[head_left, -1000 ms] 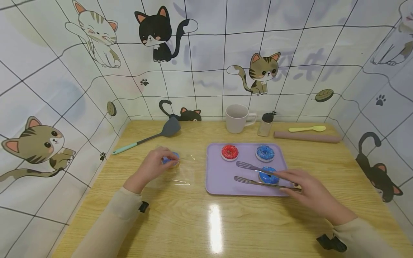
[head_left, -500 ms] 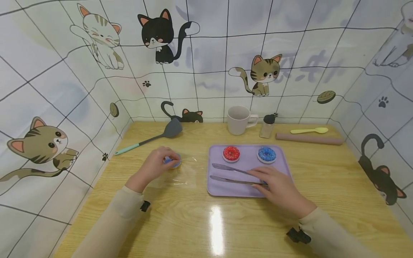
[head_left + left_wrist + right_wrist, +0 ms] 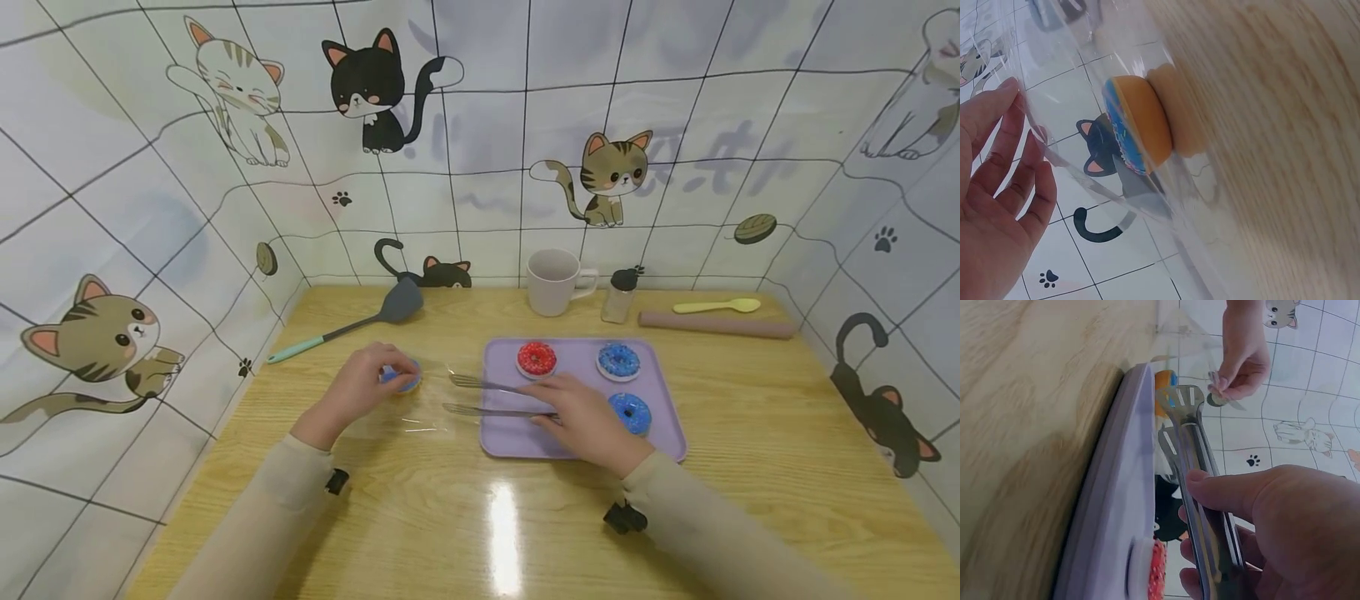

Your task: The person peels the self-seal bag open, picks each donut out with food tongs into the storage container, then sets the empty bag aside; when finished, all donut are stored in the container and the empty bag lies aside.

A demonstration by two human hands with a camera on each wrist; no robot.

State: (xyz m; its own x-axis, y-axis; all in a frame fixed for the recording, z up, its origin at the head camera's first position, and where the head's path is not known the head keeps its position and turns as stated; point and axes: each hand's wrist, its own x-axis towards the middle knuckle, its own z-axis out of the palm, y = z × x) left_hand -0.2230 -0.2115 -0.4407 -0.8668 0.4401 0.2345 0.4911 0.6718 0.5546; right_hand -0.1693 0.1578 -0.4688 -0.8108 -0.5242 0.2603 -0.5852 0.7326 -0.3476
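Observation:
My left hand (image 3: 362,387) pinches the upper edge of a clear plastic bag (image 3: 1066,125). Inside that bag, on the table, lies a blue-iced toy donut (image 3: 1138,125) with an orange base, partly covered by the hand in the head view. My right hand (image 3: 581,419) grips a pair of metal tongs (image 3: 1194,462) over the lilac tray (image 3: 502,437). Nothing sits between the tongs' spread tips, which reach past the tray's left edge towards the bag. The tray carries a red donut (image 3: 537,359), a blue donut (image 3: 618,361) and another blue donut (image 3: 630,413) beside the right hand.
A dark spatula (image 3: 401,301) with a mint handle lies behind the left hand. Along the wall stand a mug (image 3: 553,283) and a shaker (image 3: 619,297). Right of them are a rolling pin (image 3: 716,325) and a yellow spoon (image 3: 717,306).
My right hand has swept left across the tray with the tongs, uncovering the front blue donut, which stays on the tray. My left hand has kept its place at the bag.

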